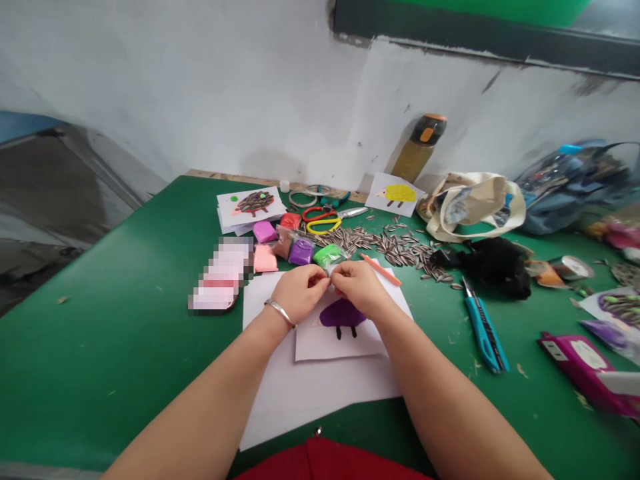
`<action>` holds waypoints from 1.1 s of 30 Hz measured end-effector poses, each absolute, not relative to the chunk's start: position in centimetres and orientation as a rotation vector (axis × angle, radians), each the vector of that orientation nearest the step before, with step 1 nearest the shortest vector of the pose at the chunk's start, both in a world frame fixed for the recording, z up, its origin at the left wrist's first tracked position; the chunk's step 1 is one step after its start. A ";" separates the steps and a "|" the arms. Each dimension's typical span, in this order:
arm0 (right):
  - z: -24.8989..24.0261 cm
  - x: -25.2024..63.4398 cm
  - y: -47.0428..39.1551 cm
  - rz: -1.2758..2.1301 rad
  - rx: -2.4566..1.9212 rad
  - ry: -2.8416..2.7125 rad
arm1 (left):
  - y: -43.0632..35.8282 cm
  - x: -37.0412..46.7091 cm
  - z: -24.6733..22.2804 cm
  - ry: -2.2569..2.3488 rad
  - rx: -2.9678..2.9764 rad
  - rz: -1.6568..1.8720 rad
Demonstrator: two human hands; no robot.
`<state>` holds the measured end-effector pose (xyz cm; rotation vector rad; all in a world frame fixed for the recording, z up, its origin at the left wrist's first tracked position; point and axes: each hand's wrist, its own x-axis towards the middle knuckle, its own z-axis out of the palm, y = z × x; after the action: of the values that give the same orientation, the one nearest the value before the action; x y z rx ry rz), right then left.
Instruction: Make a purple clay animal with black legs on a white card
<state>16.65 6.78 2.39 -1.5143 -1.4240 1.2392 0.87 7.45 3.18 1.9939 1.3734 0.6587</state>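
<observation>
Although both hands partly overlap it, the purple animal figure (336,317) is plainly identified, lying flat on a white card (325,350) directly in front of the person. Its long axis runs roughly from 9 to 3 o'clock, with the pale snout toward 9 and two black legs toward 6. Taking the figure as the dial's centre, the left hand (296,293) is at 10 o'clock and the right hand (356,283) at 1 o'clock; the right is the nearer, covering part of the figure's upper edge in this view. The fingertips of the two hands meet between 11 and 12 o'clock, beyond the figure, the thumb and forefinger of each pressed together; whether anything small is pinched there cannot be determined. The card rests on larger white paper (280,400). Just beyond the fingertips, near 12 o'clock, is a green packet (328,254), with a purple packet (301,252) beside it toward 11. An orange stick (383,271) lies between 1 and 2 o'clock, close to loose striped seeds (407,250). Farther out are scissors (353,213) at 12, a card with a yellow figure (380,200) at 1 and a blue cutter (483,333) at 3.
</observation>
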 end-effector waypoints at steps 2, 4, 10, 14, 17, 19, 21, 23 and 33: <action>2.6 16.6 6.6 1.275 -1.483 -1.396 | 7.5 0.8 3.2 1.359 1.899 0.703; 2.8 16.6 6.4 1.330 -1.452 -1.356 | 7.7 0.6 3.3 1.328 1.814 0.729; 3.0 16.9 6.1 1.442 -1.338 -1.324 | 7.6 0.2 3.9 1.300 1.744 0.698; 3.2 17.1 6.0 1.442 -1.271 -1.372 | 7.4 0.2 4.2 1.263 1.727 0.688; 3.4 16.9 6.0 1.447 -1.249 -1.352 | 7.3 0.3 4.3 1.243 1.724 0.679; 3.5 16.8 6.0 1.431 -1.265 -1.342 | 7.1 0.4 4.4 1.271 1.739 0.665; 3.5 16.6 5.9 1.397 -1.279 -1.366 | 7.0 0.5 4.6 1.309 1.767 0.648; 3.6 16.4 5.9 1.360 -1.291 -1.405 | 7.0 0.5 4.6 1.336 1.790 0.654; 3.5 16.4 6.0 1.236 -1.401 -1.385 | 7.4 0.4 4.3 1.441 1.720 0.871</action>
<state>16.44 5.99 3.50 -1.4005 -1.3848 1.2365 0.41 7.36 4.32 1.7204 1.4412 0.8712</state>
